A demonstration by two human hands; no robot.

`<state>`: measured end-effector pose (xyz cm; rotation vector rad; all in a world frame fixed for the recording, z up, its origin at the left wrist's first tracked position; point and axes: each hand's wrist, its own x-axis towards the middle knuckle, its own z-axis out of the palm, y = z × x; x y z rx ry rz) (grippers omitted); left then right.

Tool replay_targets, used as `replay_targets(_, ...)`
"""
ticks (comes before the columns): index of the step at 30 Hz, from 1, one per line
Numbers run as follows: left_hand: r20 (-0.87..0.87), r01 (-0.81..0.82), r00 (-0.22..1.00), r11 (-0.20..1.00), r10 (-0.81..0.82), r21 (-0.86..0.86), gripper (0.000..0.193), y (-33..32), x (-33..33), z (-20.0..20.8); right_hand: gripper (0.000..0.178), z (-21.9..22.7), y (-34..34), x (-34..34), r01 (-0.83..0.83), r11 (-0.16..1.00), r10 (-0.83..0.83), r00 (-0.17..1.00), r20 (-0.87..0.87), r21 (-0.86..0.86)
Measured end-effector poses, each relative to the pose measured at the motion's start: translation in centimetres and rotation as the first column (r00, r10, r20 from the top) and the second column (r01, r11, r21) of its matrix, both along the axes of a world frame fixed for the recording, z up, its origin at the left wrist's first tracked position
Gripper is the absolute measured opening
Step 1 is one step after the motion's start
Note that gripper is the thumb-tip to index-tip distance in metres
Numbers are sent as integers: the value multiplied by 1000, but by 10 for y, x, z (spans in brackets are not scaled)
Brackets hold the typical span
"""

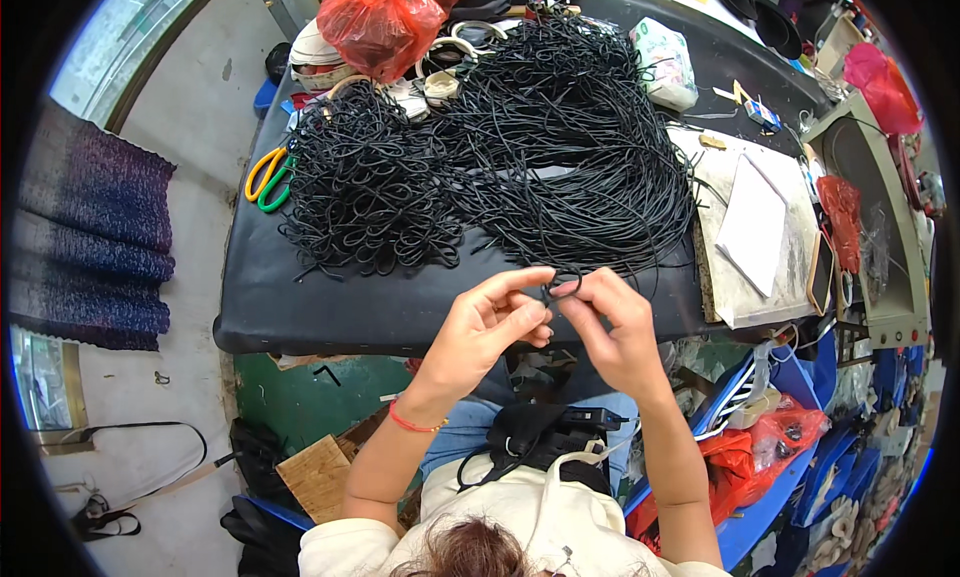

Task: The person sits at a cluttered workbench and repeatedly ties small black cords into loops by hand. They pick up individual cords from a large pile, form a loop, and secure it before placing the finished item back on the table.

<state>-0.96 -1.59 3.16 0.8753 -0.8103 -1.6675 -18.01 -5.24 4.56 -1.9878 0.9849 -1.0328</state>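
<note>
A thin black cord [566, 277] is looped between my two hands, just in front of the table's near edge. My left hand [488, 327] is closed on one part of it, with the index finger stretched along the loop. Thumb and fingertips of my right hand [615, 327] pinch the other side of the loop. Beyond my hands spreads a big heap of long black cords [600, 187]. Left of it lies a tangled pile of looped black cords [370, 187]. The short ends inside my fingers are mostly hidden.
Scissors [270, 177] with yellow and green handles lie at the table's left side. A red plastic bag [390, 22] and a tissue pack [664, 65] stand at the back. At the right, a worn board [705, 207] carries white sheets. A blue container [770, 497] holds red bags.
</note>
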Motion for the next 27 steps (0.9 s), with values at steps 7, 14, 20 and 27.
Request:
replay_targets(7,9,-147,989,989,148,-29,21,0,-5,-17,18,0,23,7,-93,910,10,979,202,404)
replay_targets(14,22,-229,973,971,231,-68,19,5,-9,-17,19,-2,17,4,-278,702,-53,898,438,656)
replay_targets(20,38,-349,934,928,356,-132,19,9,-24,-10,12,2,22,19,22,842,-233,915,328,539)
replay_targets(27,222,-289,915,932,336,-218,14,12,-21,-15,25,1,19,18,122,797,-291,936,200,591)
